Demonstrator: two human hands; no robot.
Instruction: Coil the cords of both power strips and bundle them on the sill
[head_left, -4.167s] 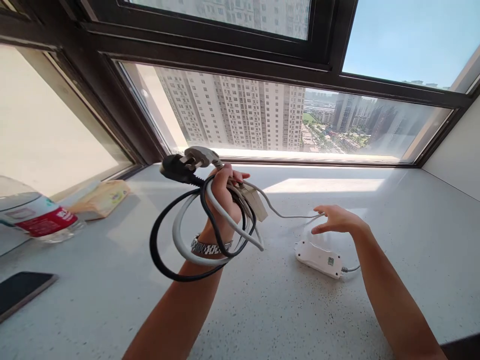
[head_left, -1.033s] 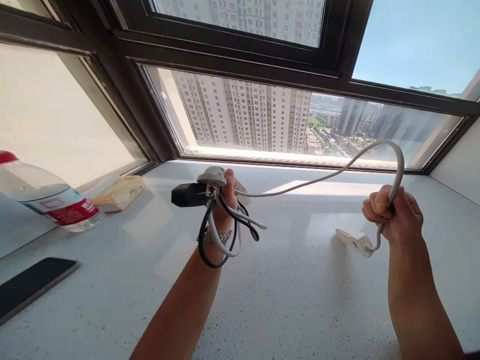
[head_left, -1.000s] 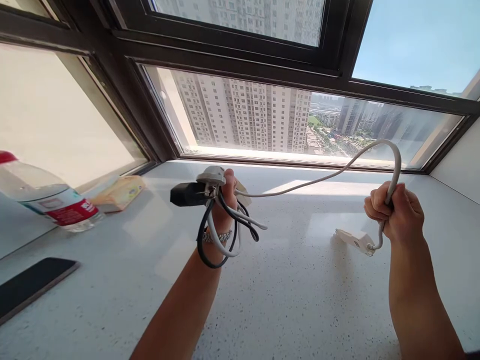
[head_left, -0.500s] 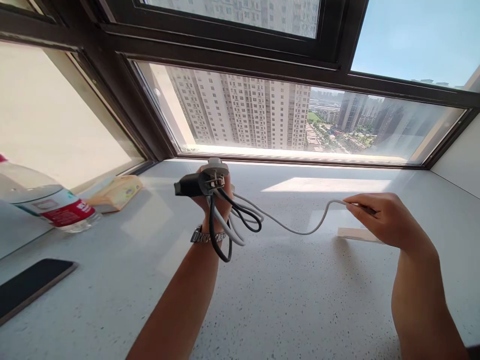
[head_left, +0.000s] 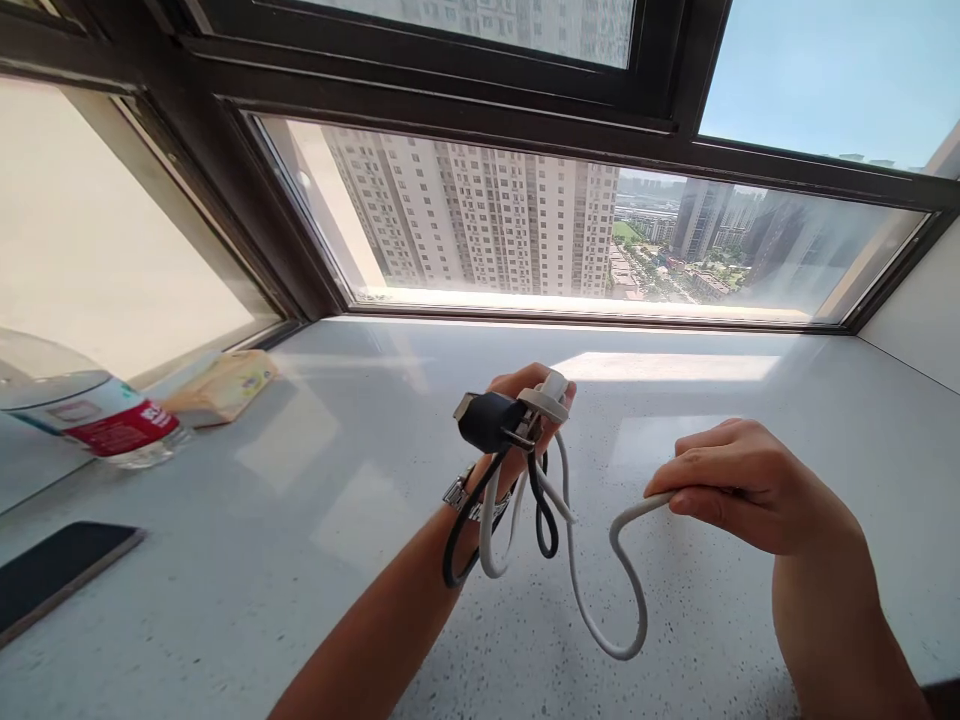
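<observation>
My left hand (head_left: 525, 420) is closed round a bundle of cables above the white counter (head_left: 360, 520). In its grip are a black plug (head_left: 489, 420) and a white plug (head_left: 549, 398). Loops of black cable (head_left: 461, 545) and white cable hang down past my wristwatch (head_left: 465, 498). One white cable (head_left: 600, 625) sags in a low loop across to my right hand (head_left: 739, 485), which pinches it between thumb and fingers. The white box seen before at the cable's end is hidden behind my right hand.
A water bottle with a red label (head_left: 90, 425) lies at the left, beside a yellow tissue pack (head_left: 225, 385). A black phone (head_left: 52, 570) rests at the left front edge. A dark-framed window (head_left: 480, 120) runs along the back; a white wall (head_left: 922, 300) stands at the right.
My left hand has moved right and down with the bundle, closer to my right hand. The right hand came down and nearer, and the white cable between them has gone slack into a low loop.
</observation>
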